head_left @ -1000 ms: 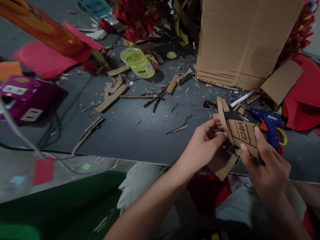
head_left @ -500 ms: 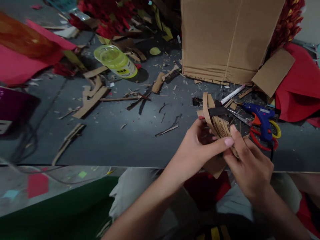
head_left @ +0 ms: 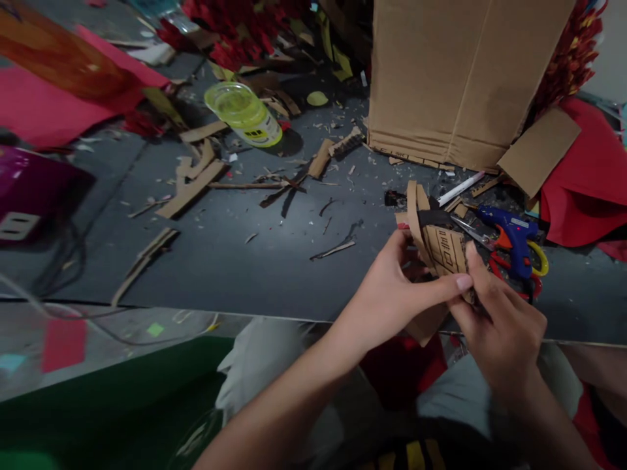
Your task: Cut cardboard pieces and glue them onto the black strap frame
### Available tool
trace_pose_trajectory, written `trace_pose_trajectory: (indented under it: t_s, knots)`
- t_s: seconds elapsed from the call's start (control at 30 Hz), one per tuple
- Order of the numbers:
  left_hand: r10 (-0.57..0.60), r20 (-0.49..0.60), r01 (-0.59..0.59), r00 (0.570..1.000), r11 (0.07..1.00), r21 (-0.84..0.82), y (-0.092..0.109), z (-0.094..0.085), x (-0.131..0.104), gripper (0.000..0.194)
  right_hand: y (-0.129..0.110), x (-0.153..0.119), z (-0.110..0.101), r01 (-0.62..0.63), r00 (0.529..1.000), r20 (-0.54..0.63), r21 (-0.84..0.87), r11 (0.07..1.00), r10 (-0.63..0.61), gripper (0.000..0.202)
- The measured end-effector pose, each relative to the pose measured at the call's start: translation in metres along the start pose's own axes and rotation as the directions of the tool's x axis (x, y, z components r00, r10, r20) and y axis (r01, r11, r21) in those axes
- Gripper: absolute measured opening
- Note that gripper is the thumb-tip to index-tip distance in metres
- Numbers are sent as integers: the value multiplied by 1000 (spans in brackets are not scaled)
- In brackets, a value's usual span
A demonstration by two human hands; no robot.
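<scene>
Printed brown cardboard piece with black lettering (head_left: 447,253), head view: in both hands, just above the near edge of the dark grey table (head_left: 274,281). Taking it as clock centre, 12 at picture top: left hand (head_left: 382,300) at 8, thumb pressed on its lower face, fingers curled behind, partly hidden; right hand (head_left: 512,329) at 4, pinching the right edge. Curved tan cardboard strip (head_left: 413,205) at 11, joined or just touching, cannot tell. White capped marker (head_left: 461,188) at 1, blue hot glue gun (head_left: 512,230) near 3, over red-and-yellow-handled scissors (head_left: 540,261); big plain cardboard box (head_left: 455,85) at 12. Handling, judged: light, dry, not slippery, fairly stiff flat but creases under squeeze; strip looks bendy, weaker. Best hold: flat faces near the edges, not the strip.
</scene>
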State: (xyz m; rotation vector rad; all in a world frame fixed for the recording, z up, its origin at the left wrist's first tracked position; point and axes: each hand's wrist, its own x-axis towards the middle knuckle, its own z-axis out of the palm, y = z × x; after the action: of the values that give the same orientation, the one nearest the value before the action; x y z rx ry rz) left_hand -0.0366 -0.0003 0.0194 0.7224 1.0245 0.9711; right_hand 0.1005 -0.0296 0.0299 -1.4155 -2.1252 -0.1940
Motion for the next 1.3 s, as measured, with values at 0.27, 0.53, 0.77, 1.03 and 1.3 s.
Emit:
trace_pose_trajectory:
  t_s: [0.27,0.53,0.77,1.03,1.3]
  knots:
    - [3,15,-3,1000,1000,29,2,2,1,57,4,-2,2,8,1000,-11,112,994,-6,33]
    - [7,9,-8,1000,996,90,3,1,2,58,6,0,3,-2,998,58,120,993,-5,23]
    - [10,16,-12,1000,991,134,2,0,1,55,7,-2,4,-47,994,106,203,978,26,21]
    - [-2,-22,5,1000,990,138,0,-3,2,62,36,-5,1,-163,974,212,393,905,83,37]
    - [-11,-13,13,1000,991,134,3,-7,0,65,54,-6,29,-545,823,482,518,659,302,36]
